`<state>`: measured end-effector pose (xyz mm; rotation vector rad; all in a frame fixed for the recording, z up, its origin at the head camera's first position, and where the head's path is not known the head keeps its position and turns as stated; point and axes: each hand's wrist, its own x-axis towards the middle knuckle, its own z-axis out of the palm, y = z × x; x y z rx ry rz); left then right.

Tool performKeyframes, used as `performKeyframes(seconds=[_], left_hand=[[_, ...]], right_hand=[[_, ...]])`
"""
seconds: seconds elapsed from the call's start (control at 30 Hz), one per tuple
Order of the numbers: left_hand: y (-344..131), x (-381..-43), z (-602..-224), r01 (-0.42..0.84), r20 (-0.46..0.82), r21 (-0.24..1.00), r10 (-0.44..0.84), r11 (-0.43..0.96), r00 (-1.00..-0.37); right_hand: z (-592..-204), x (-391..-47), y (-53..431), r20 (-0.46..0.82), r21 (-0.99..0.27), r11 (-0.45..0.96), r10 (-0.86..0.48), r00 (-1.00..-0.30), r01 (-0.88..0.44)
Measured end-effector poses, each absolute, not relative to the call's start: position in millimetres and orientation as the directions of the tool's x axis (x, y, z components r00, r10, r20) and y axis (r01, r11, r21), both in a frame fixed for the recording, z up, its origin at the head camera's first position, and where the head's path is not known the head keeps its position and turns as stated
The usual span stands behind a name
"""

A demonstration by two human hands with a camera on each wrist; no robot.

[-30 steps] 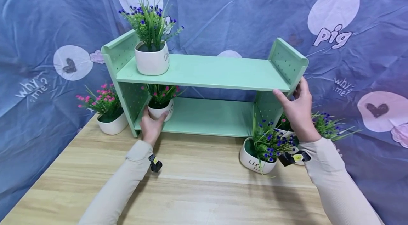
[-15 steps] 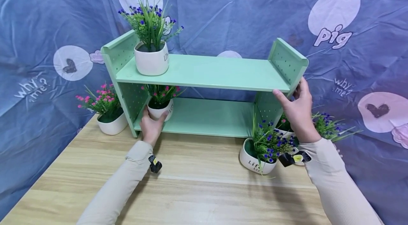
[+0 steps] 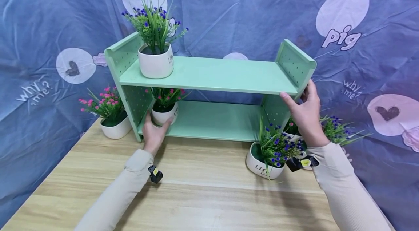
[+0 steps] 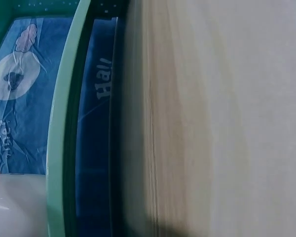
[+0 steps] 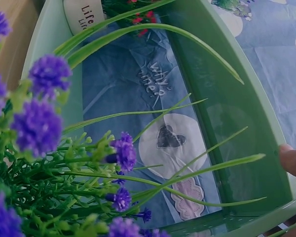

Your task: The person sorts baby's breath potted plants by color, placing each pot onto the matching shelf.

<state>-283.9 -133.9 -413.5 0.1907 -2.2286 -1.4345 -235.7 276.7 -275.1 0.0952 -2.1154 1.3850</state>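
A light green two-tier shelf (image 3: 226, 74) stands on the wooden table. On its lower tier at the left sits a pink-flowered potted plant (image 3: 160, 117) in a white pot. My left hand (image 3: 153, 134) holds that pot low down, thumb at the front and fingers at the left side; the left wrist view shows part of the white pot (image 4: 19, 205). With my right hand (image 3: 306, 116) I grip the shelf's right end, thumb on the upper tier's front corner, fingers behind the side panel. A blue-flowered potted plant (image 3: 155, 64) rests on the upper tier at the left.
Left of the shelf stands a pink-flowered potted plant (image 3: 116, 129). In front of its right end is a blue-flowered potted plant (image 3: 263, 165), below my right forearm. More potted plants (image 3: 337, 129) are partly hidden behind that arm. A blue printed cloth (image 3: 212, 12) hangs behind.
My left wrist has drawn back slightly toward the lower left, and the left thumb has straightened a little against the pot. The right hand and the shelf look the same.
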Motion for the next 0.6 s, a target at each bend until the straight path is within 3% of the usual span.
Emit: performKeyframes(seconds=[0.27,0.6], left_hand=[[-148,-265,-416,0.079,0.222,0.892,-0.280,0.445,-0.934],[-174,-234,-418,0.100,0.208,0.852,-0.157,0.514,-0.966]], right_hand=[[-275,-236,277,0.518,-0.811,0.456,0.265,-0.814,-0.367],[-275,-236,277,0.520,-0.808,0.463,0.269,-0.811,-0.364]])
